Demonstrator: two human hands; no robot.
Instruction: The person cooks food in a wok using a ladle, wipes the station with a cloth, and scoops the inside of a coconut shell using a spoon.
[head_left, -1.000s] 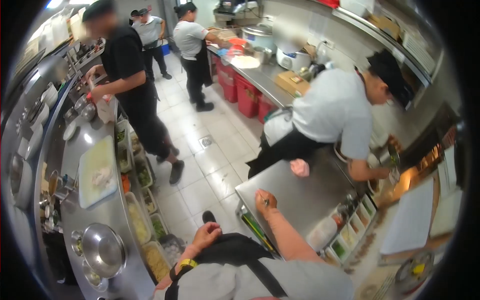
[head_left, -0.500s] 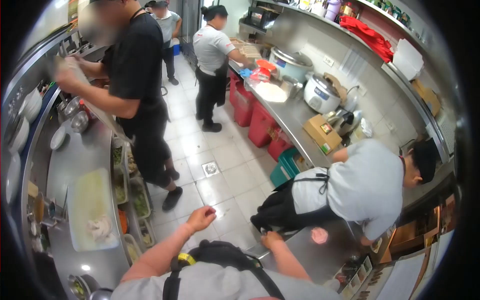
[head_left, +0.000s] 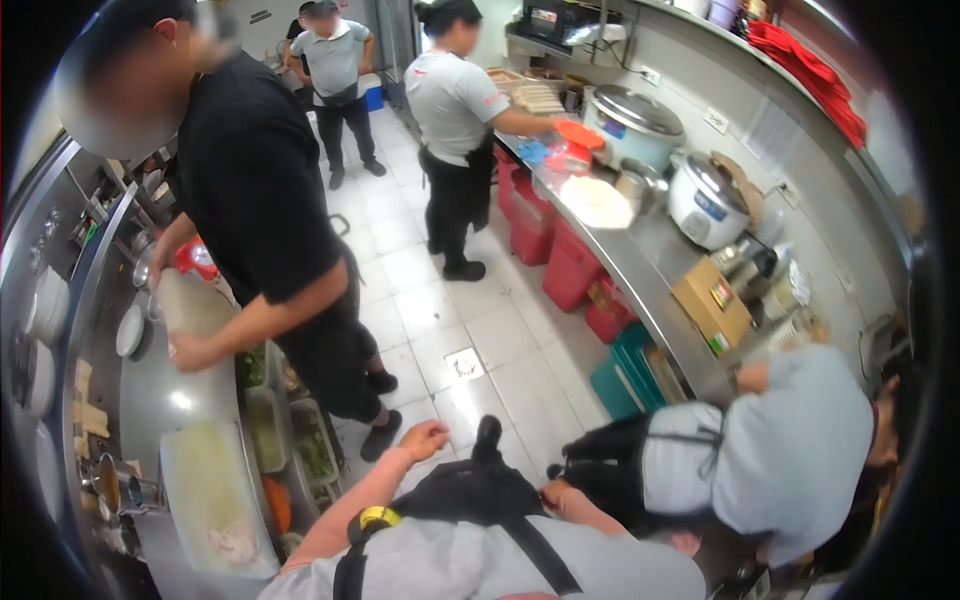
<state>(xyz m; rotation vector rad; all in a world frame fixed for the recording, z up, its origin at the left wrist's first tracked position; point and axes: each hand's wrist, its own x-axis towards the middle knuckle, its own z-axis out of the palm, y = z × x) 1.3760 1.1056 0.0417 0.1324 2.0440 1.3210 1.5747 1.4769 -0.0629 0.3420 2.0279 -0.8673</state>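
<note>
My left hand is held out over the tiled floor, fingers together and loosely curled, with nothing visible in them. Close to my black apron, my right hand is closed at hip height; its fingertips are partly hidden, and whatever they may hold is too small to make out. To the left of my left arm, a pale cutting board lies on the steel counter, with a whitish soft lump at its near end. Food tubs with green contents line the counter's edge.
A person in black stands ahead on the left, both hands on a beige board. At right a person in grey bends over. Another works by the rice cooker counter; red bins and a teal bin stand below.
My view has moved forward, and the pink item on the right-hand counter is out of sight. The person in black has lowered the beige board to the counter. My right hand is nearer my apron.
</note>
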